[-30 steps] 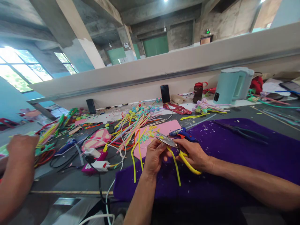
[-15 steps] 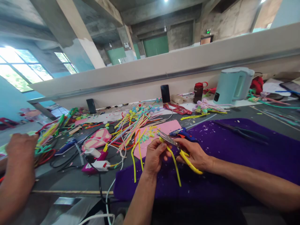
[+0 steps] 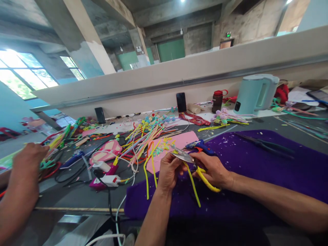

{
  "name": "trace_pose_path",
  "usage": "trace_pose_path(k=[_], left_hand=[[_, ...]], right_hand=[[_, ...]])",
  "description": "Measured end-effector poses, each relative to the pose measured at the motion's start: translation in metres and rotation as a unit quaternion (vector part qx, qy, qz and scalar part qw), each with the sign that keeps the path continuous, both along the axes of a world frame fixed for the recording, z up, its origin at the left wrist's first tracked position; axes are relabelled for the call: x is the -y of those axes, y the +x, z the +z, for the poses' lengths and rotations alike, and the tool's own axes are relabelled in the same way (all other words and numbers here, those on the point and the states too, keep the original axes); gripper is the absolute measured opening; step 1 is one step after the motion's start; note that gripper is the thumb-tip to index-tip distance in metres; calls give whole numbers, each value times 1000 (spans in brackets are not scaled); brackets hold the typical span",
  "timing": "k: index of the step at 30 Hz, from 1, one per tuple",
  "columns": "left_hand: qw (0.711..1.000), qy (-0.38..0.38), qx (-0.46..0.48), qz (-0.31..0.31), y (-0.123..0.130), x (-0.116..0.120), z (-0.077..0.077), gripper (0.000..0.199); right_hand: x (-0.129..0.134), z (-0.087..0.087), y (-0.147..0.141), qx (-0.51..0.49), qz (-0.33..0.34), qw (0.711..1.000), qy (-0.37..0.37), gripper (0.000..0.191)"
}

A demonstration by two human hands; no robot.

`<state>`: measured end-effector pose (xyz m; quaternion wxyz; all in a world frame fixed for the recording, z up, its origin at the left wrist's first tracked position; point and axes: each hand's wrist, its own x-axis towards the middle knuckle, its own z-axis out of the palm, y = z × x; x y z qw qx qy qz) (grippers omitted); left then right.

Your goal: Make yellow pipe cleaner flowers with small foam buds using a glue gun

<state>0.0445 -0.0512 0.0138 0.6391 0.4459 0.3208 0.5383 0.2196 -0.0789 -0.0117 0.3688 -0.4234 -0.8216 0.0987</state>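
My left hand (image 3: 169, 172) pinches a yellow pipe cleaner (image 3: 192, 186), whose long end hangs down over the purple cloth (image 3: 230, 201). In my right hand (image 3: 211, 169) are scissors (image 3: 208, 180) with yellow handles, their blades lying across the fingertips of my left hand. Whether the blades touch the pipe cleaner is hard to see. Just beyond my hands is a pink sheet (image 3: 188, 137) scattered with small yellow and mint-green cut pieces (image 3: 162, 145). Two more yellow strands hang off its left side.
A blue glue gun (image 3: 200, 147) lies right behind my hands, and dark pliers (image 3: 266, 143) rest on the cloth. Bundles of coloured pipe cleaners (image 3: 151, 131), cables and a power strip (image 3: 98, 184) fill the left. A kettle (image 3: 252, 94) stands behind. Another person's hand (image 3: 30, 155) works far left.
The scissor blades have swung lower and flatter across my left fingertips. The hanging end of the pipe cleaner has shifted slightly right. At far left, the other person's hand has moved right.
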Motion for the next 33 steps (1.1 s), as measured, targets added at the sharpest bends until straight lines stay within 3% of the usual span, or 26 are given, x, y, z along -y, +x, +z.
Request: trace_pose_path(k=[19,33], left_hand=[[996,68,-16,48,-2,-2,-3,17],[996,75,-26,43,-2,-2,-1,13]], right_hand=[[-2,0,1,24,-20,999,10,52],[-2,0,2,37,-14,999,20,51]])
